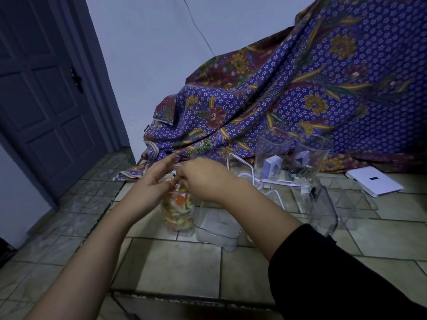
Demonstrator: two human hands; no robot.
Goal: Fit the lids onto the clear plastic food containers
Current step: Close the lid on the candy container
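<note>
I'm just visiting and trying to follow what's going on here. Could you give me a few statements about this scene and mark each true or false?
1. Both hands, left hand and right hand, are at the top of the filled jar. True.
2. That jar is empty. False: it holds colourful food pieces.
3. The jars stand on a wooden table. False: they stand on a tiled floor.
4. A patterned purple cloth hangs behind the jars. True.
5. The door is open. False: it is closed.
</note>
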